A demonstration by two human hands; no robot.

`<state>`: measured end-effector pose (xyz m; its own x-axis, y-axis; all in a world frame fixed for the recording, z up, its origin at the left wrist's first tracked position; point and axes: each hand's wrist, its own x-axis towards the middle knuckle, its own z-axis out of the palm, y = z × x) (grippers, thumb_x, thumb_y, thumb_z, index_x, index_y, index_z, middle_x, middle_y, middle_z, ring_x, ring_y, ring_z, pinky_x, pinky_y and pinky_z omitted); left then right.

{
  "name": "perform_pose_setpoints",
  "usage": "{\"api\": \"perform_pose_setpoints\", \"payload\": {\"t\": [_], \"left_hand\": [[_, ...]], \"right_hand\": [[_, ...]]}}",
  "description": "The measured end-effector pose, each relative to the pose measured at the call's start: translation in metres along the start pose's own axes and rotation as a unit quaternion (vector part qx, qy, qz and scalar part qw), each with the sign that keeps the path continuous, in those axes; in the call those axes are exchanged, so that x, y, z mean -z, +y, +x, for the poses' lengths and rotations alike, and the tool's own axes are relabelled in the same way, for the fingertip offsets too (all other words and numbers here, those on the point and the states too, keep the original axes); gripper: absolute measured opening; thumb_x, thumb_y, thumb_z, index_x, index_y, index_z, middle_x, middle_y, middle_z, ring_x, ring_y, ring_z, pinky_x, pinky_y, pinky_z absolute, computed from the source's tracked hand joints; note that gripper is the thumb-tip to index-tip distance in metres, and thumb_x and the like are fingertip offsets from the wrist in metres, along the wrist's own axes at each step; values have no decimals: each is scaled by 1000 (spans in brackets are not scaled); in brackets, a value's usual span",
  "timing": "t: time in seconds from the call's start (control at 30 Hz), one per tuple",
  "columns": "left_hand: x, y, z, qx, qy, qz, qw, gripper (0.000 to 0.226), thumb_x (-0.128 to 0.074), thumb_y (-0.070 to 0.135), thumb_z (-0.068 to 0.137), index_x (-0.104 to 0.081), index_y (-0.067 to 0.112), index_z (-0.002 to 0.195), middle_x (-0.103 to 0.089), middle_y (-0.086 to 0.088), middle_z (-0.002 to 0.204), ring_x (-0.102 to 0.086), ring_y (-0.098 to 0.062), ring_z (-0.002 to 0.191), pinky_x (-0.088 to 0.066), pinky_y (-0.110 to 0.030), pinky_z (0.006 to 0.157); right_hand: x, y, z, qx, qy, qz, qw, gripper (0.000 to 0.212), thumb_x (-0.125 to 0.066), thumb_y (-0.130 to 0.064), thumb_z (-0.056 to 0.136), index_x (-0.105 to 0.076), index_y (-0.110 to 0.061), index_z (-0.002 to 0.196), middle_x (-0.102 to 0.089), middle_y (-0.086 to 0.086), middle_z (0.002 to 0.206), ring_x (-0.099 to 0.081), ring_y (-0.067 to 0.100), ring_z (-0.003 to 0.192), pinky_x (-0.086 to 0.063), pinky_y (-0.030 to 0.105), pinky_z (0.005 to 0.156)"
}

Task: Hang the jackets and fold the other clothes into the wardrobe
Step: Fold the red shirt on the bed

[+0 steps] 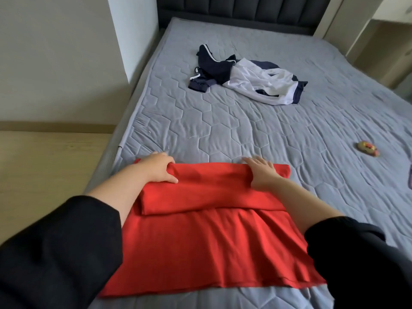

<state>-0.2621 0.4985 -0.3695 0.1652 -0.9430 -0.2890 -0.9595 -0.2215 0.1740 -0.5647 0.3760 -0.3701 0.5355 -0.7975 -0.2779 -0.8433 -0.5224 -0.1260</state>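
From my end the red garment (200,237) reads as thin, smooth, matt cloth, softly creased. The bed cover (234,130) is grey quilted fabric (puckered along its hexagon stitching). The navy-and-white jacket (256,82) looks like a slick, faintly shiny synthetic. The headboard (234,10) is dark padded textile and the floor (44,166) pale matt wood.
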Motion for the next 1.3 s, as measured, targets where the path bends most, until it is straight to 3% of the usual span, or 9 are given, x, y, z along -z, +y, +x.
{"api": "perform_pose_setpoints", "payload": {"t": [0.1, 0.2, 0.27, 0.37, 0.53, 0.83, 1.07, 1.2, 1.3], "left_hand": [[16, -3, 3, -26, -82, -6, 996, 53, -82, 41, 67, -59, 21, 110, -61, 2, 106, -56, -17, 95, -39, -25, 74], [22, -6, 4, -11, -101, -9, 995, 30, -84, 34, 66, -59, 24, 80, -65, 2, 87, -60, -17, 81, -39, -24, 65], [26, -6, 2, 7, -60, 6, 998, 30, -83, 35, 65, -56, 24, 70, -62, 2, 78, -60, -20, 78, -38, -25, 63], [33, -2, -2, 24, 53, 41, 997, 28, -80, 35, 68, -58, 22, 79, -61, -1, 86, -62, -28, 92, -40, -28, 67], [64, 6, -11, 11, 260, 88, 962, 18, -67, 20, 82, -53, 13, 92, -61, -10, 102, -60, -36, 97, -45, -38, 73], [23, 24, -92, -156, 261, 114, 946, 31, -70, 6, 63, -58, 10, 91, -55, -9, 90, -63, -36, 76, -44, -40, 56], [-39, 26, -127, -154, 219, 157, 951, 45, -59, 0, 70, -56, 12, 113, -60, -7, 97, -65, -31, 81, -48, -39, 60], [-75, 28, -134, -84, 189, 145, 967, 42, -56, 5, 75, -49, 18, 114, -56, -3, 102, -62, -27, 92, -46, -38, 68], [-91, 32, -144, -70, 238, 95, 964, 37, -69, 21, 68, -58, 12, 102, -57, -9, 93, -59, -33, 86, -48, -40, 69]], "right_hand": [[17, -7, 17, -1, -116, 25, 993, 70, -59, -2, 77, -38, -19, 142, -48, 7, 139, -46, 25, 126, -37, 37, 105], [30, -5, 20, -33, -129, -41, 990, 52, -74, -5, 72, -55, -13, 120, -58, 9, 121, -56, 26, 108, -46, 32, 86], [37, -4, 18, -51, -85, -60, 993, 48, -79, -9, 69, -58, -12, 112, -59, 7, 117, -57, 28, 107, -47, 31, 81], [50, -5, 10, -42, 24, -70, 996, 29, -67, -9, 71, -57, -15, 97, -59, 7, 111, -57, 31, 103, -40, 29, 72], [85, -14, -7, -29, 254, -68, 964, 23, -56, -3, 67, -48, -14, 86, -60, 12, 96, -55, 35, 95, -34, 38, 79], [3, -18, -90, -78, 413, 28, 907, 30, -67, 4, 53, -59, -2, 81, -58, 19, 82, -55, 40, 80, -38, 45, 73], [-54, -14, -135, -39, 399, -3, 916, 26, -64, 6, 48, -56, -1, 72, -55, 19, 72, -54, 38, 69, -44, 46, 65], [-63, -2, -140, -29, 273, -37, 961, 33, -76, -4, 55, -59, -3, 83, -57, 17, 86, -53, 38, 85, -43, 46, 75], [-76, -2, -149, -3, 266, -31, 963, 40, -71, -11, 59, -59, -2, 96, -56, 17, 97, -52, 38, 94, -40, 46, 85]]}}
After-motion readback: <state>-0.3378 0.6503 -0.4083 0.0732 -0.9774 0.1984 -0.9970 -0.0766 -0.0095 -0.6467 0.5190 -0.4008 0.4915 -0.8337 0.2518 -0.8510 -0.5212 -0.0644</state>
